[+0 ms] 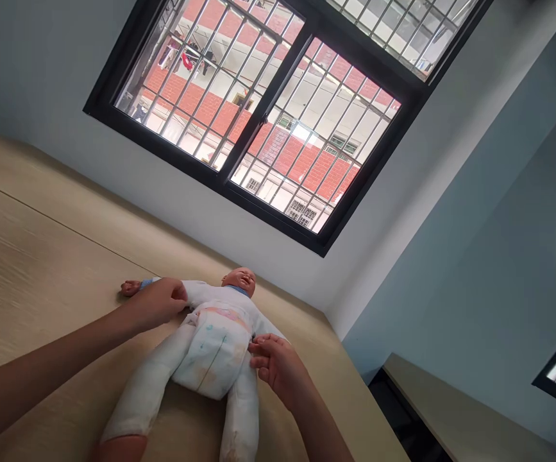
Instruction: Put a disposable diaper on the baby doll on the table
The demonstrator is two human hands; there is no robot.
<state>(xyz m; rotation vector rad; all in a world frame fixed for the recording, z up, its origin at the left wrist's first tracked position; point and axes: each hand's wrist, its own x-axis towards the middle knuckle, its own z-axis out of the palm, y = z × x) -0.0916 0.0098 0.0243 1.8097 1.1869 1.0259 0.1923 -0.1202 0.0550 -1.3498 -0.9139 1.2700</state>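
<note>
Baby doll [220, 295] is lying on its back on a pale wood-toned table [42, 269], its head pointing toward the wall and its legs spreading toward the viewer. It is wearing a white long-sleeved top with blue trim at the neck and cuff, and white leg coverings. One arm is stretching out to the left side of the view.

A white diaper [213, 356] is covering the doll's hips, its front panel showing small printed marks and a dark line running down the middle.

The person's left hand [162, 300] is hovering over or resting at the doll's side, near the diaper's waist, its fingers bending inward; whether they are pinching anything, I cannot tell. The right hand [280, 367] is reaching to the diaper's opposite edge, its fingers curling loosely with gaps between them; whether the tips are gripping the edge is also unclear.

Beyond the table, a black-framed window [267, 106] is showing metal bars and a red-and-white building outside.
</note>
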